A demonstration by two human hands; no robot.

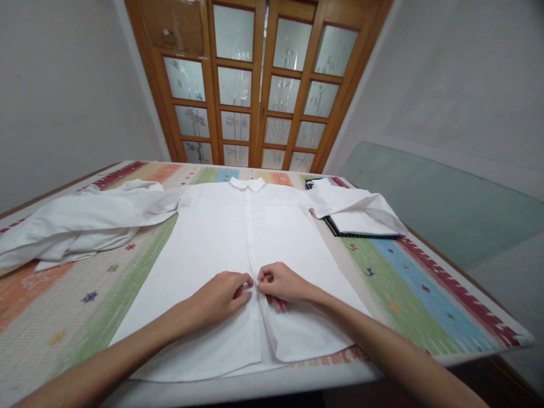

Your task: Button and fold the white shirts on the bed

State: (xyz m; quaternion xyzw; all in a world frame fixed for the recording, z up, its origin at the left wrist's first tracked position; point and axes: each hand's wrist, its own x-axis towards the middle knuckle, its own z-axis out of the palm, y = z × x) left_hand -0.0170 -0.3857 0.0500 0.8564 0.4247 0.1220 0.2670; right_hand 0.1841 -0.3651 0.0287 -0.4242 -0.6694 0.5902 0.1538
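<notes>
A white button-up shirt (204,238) lies front side up, its collar pointing away from me and its sleeves spread to both sides. My left hand (225,294) pinches the left edge of the front placket, below the middle. Right beside it, my right hand (280,283) grips the other placket edge between thumb and fingers. Above the hands the front looks closed; below them the two edges part toward the hem. Whether a button sits between my fingertips is too small to tell.
A striped, patterned cloth (395,283) covers the table. Rumpled white fabric (93,243) lies by the left sleeve. Under the right sleeve is a folded stack with a black piece (335,228). Behind the table are wooden glass-paned doors (259,85); a pale green panel (442,198) leans right.
</notes>
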